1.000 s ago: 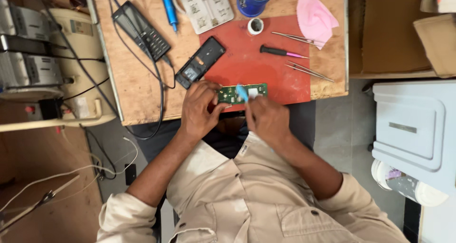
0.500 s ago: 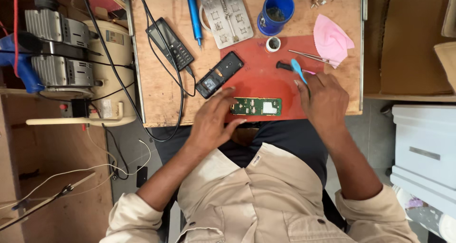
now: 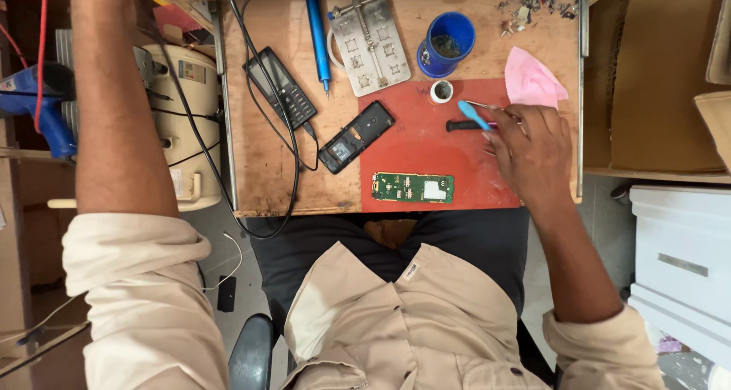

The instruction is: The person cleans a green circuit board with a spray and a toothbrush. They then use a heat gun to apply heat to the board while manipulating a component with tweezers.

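Observation:
A green circuit board lies alone on the red mat, near the bench's front edge. My right hand rests on the mat's right side, fingers closed around a light blue plastic tool. Its tip points left, over a black-handled screwdriver and thin tweezers. My left forearm reaches up the far left side; the hand itself is past the top edge. A black phone shell lies half on the mat's left edge.
On the wooden bench sit a black keypad phone with a cable, a blue pen-shaped tool, a metal fixture plate, a blue cup, a small white pot and a pink cloth. Machines stand at left, a white cabinet at right.
My left hand has let go of the circuit board and risen out of view at the upper left. My right hand carried the blue tool from the board to the mat's right side.

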